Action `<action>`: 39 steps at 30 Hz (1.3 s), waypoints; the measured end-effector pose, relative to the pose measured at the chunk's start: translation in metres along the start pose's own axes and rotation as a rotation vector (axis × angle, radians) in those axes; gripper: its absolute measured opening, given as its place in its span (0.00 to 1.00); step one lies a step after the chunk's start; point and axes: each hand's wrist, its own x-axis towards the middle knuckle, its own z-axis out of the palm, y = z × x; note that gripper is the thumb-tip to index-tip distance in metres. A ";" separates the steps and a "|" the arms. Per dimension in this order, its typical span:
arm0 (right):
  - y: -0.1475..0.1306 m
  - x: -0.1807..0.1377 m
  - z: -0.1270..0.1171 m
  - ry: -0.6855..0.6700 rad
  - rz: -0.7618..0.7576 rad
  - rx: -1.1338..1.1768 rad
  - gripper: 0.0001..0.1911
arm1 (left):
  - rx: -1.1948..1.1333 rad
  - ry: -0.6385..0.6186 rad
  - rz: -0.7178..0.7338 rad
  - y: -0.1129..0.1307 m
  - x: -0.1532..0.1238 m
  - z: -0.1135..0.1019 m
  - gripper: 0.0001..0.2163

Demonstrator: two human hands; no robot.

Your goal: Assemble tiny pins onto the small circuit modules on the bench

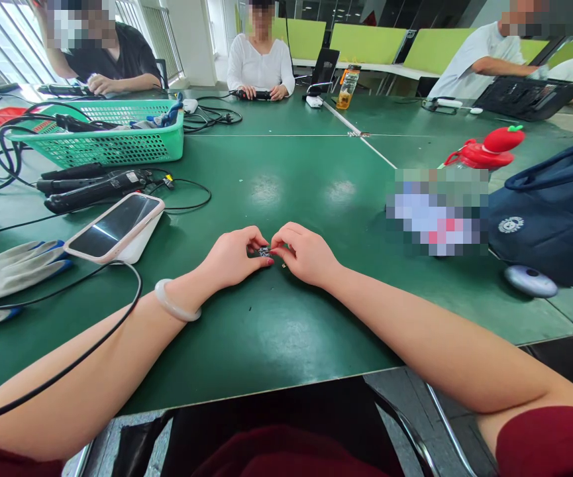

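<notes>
Your tabletop (pixel 286 331) is smooth and shiny, and your bangle (pixel 170 307) is smooth too. The basket (pixel 122 147) is plastic, the phone screen (pixel 114 228) glossy, the work glove (pixel 10 268) cloth.

I wear a dark red top (pixel 286 457), its plain sleeves (pixel 554 437) curving off near my elbows. A smooth, rounded white bangle (pixel 171 307) circles my left wrist. The thumbnail (pixel 270 262) on my left hand (pixel 234 257) is painted red, and black cloth (pixel 336 404) covers my lap.
</notes>
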 end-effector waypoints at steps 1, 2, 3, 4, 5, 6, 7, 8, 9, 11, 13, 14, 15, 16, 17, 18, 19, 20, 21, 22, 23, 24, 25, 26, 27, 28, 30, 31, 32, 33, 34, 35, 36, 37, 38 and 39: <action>0.000 0.000 0.000 -0.010 0.003 -0.002 0.05 | 0.005 0.014 -0.011 -0.001 0.000 0.000 0.12; 0.001 0.000 0.000 -0.028 0.002 -0.007 0.04 | 0.010 0.031 -0.024 -0.002 0.001 0.000 0.11; 0.001 -0.001 0.000 -0.052 0.001 -0.012 0.04 | 0.015 0.049 -0.038 -0.003 0.001 0.000 0.11; 0.002 -0.001 0.001 -0.081 0.000 -0.016 0.03 | 0.020 0.066 -0.051 -0.004 0.001 0.000 0.10; 0.002 -0.002 0.002 -0.111 0.000 -0.017 0.03 | 0.024 0.079 -0.062 -0.005 0.002 0.000 0.09; 0.003 -0.002 0.002 -0.139 -0.001 -0.017 0.04 | 0.026 0.087 -0.070 -0.006 0.002 0.000 0.08; 0.003 -0.002 0.002 -0.162 -0.004 -0.017 0.03 | 0.026 0.092 -0.078 -0.007 0.002 0.000 0.08; 0.002 -0.003 0.003 -0.178 -0.009 -0.016 0.03 | 0.025 0.095 -0.085 -0.008 0.002 0.000 0.08; 0.002 -0.003 0.003 -0.190 -0.019 -0.019 0.03 | 0.022 0.097 -0.090 -0.008 0.002 -0.001 0.08; 0.002 -0.002 0.002 -0.197 -0.038 -0.030 0.04 | 0.017 0.101 -0.093 -0.008 0.003 -0.001 0.08; 0.001 -0.002 0.001 -0.181 -0.049 -0.029 0.04 | 0.012 0.106 -0.092 -0.008 0.003 -0.001 0.08; 0.001 -0.001 0.000 -0.167 -0.047 -0.019 0.04 | 0.009 0.108 -0.090 -0.007 0.002 -0.001 0.08; 0.001 -0.001 -0.001 -0.150 -0.039 -0.003 0.04 | 0.008 0.108 -0.088 -0.007 0.002 -0.001 0.08; 0.001 0.000 -0.002 -0.129 -0.021 0.017 0.03 | 0.006 0.106 -0.084 -0.007 0.002 -0.001 0.08; 0.001 0.001 -0.003 -0.108 0.007 0.044 0.03 | 0.005 0.102 -0.078 -0.007 0.002 -0.001 0.09; 0.001 0.001 -0.004 -0.088 0.044 0.075 0.03 | 0.003 0.100 -0.073 -0.007 0.002 -0.001 0.09; 0.001 0.001 -0.005 -0.070 0.084 0.110 0.04 | 0.000 0.099 -0.068 -0.007 0.002 -0.001 0.10; 0.001 0.002 -0.006 -0.052 0.121 0.145 0.04 | -0.005 0.097 -0.064 -0.007 0.002 -0.001 0.10; 0.001 0.002 -0.006 -0.035 0.148 0.177 0.04 | -0.012 0.097 -0.060 -0.007 0.002 -0.001 0.10; 0.002 0.002 -0.007 -0.018 0.161 0.205 0.04 | -0.021 0.095 -0.057 -0.007 0.002 0.000 0.10; 0.002 0.002 -0.007 0.000 0.160 0.224 0.04 | -0.031 0.092 -0.051 -0.007 0.001 0.000 0.11; 0.002 0.002 -0.007 0.020 0.148 0.234 0.04 | -0.042 0.086 -0.044 -0.008 0.001 0.000 0.11; 0.003 0.002 -0.007 0.039 0.130 0.235 0.05 | -0.054 0.082 -0.037 -0.008 0.001 0.000 0.11; 0.003 0.002 -0.007 0.054 0.110 0.228 0.07 | -0.065 0.077 -0.033 -0.007 0.001 0.000 0.11; 0.004 0.002 -0.007 0.063 0.091 0.218 0.09 | -0.076 0.075 -0.033 -0.007 0.001 0.000 0.11; 0.004 0.002 -0.007 0.069 0.074 0.205 0.11 | -0.087 0.073 -0.036 -0.007 0.001 0.000 0.11; 0.004 0.002 -0.007 0.076 0.044 0.188 0.11 | -0.107 0.072 -0.051 -0.006 0.001 0.000 0.12; 0.004 0.002 -0.007 0.083 0.032 0.187 0.09 | -0.117 0.071 -0.058 -0.006 0.001 -0.001 0.12; 0.004 0.002 -0.007 0.092 0.023 0.186 0.08 | -0.126 0.071 -0.062 -0.006 0.001 -0.001 0.12; 0.004 0.001 -0.007 0.103 0.017 0.184 0.06 | -0.134 0.071 -0.063 -0.006 0.001 -0.001 0.13; 0.004 0.001 -0.007 0.112 0.011 0.179 0.05 | -0.142 0.071 -0.062 -0.005 0.001 0.000 0.13; 0.004 0.001 -0.007 0.120 0.005 0.172 0.04 | -0.148 0.072 -0.059 -0.005 0.001 0.000 0.14; 0.004 0.001 -0.006 0.127 -0.002 0.163 0.04 | -0.155 0.073 -0.054 -0.005 0.001 0.000 0.15; 0.004 0.000 -0.006 0.132 -0.009 0.151 0.04 | -0.162 0.073 -0.048 -0.004 0.001 0.000 0.16; 0.004 0.000 -0.006 0.137 -0.016 0.137 0.04 | -0.169 0.074 -0.040 -0.004 0.001 0.000 0.16; 0.004 0.000 -0.006 0.142 -0.026 0.123 0.04 | -0.176 0.074 -0.031 -0.004 0.001 0.000 0.17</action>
